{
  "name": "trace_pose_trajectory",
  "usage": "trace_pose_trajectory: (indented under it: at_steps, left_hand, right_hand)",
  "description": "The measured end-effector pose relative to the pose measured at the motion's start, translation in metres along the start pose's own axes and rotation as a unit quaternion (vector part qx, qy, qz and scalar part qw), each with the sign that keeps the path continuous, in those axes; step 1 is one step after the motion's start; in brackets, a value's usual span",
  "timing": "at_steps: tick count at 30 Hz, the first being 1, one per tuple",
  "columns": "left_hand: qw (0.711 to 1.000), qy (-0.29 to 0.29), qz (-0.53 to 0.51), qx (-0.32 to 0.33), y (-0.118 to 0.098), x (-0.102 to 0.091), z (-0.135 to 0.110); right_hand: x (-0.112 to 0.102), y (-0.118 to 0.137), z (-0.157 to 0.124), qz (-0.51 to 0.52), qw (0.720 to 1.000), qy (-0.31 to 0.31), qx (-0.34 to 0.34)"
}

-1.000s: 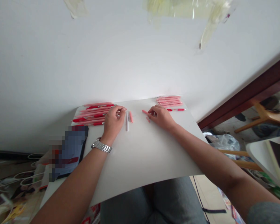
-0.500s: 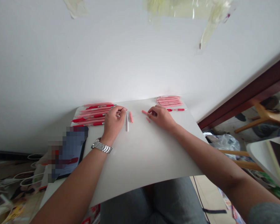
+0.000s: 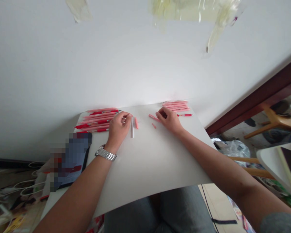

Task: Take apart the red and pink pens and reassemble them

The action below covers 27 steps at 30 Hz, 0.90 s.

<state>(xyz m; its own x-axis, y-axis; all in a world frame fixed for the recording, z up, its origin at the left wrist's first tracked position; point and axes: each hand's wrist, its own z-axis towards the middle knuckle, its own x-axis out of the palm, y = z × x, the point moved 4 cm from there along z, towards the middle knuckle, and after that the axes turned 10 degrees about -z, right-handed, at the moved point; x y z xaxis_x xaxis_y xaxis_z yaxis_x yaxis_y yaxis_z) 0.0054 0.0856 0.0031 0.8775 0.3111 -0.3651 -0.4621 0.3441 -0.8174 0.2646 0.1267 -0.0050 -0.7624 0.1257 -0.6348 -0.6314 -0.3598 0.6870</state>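
A white board (image 3: 145,165) lies across my lap, its far edge against the wall. My left hand (image 3: 118,129), a metal watch on its wrist, rests curled beside a pile of red and pink pens (image 3: 97,120); its fingertips pinch something small I cannot make out. A thin white refill (image 3: 132,127) and a short pink pen piece (image 3: 136,122) lie just right of it. My right hand (image 3: 169,120) is closed, fingertips on a pink barrel piece (image 3: 152,117). A tiny pink part (image 3: 154,125) lies below. Pink barrels (image 3: 176,105) are stacked behind the right hand.
A dark pixelated object (image 3: 71,155) sits at the board's left edge, with white cables (image 3: 16,186) on the floor beyond. To the right stand a wooden stool (image 3: 274,119), a white table corner (image 3: 278,165) and a plastic bag (image 3: 230,147). The white wall (image 3: 135,64) rises right behind the board.
My right hand has shifted slightly toward the far edge with the pink barrel piece, leaving the tiny pink part uncovered. The left hand has barely moved.
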Motion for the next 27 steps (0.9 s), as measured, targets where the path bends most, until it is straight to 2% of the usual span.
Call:
trace_pose_trajectory:
  at_steps: [5,18,27]
  left_hand:
    - [1.000,0.007,-0.002,-0.003,0.0011,0.0007,-0.0001]
    - [1.000,0.004,0.011,-0.003,-0.0014,-0.0011,-0.0010]
    - [1.000,0.008,0.014,-0.015,0.0009,-0.0006,-0.0015]
  right_hand:
    - [-0.0029,-0.0007,0.0006,0.034,0.999,-0.012,0.030]
    - [-0.0028,-0.0019,0.0009,0.038,0.998,-0.009,0.039]
    - [-0.0033,0.0006,0.0012,0.012,1.000,-0.007,-0.008]
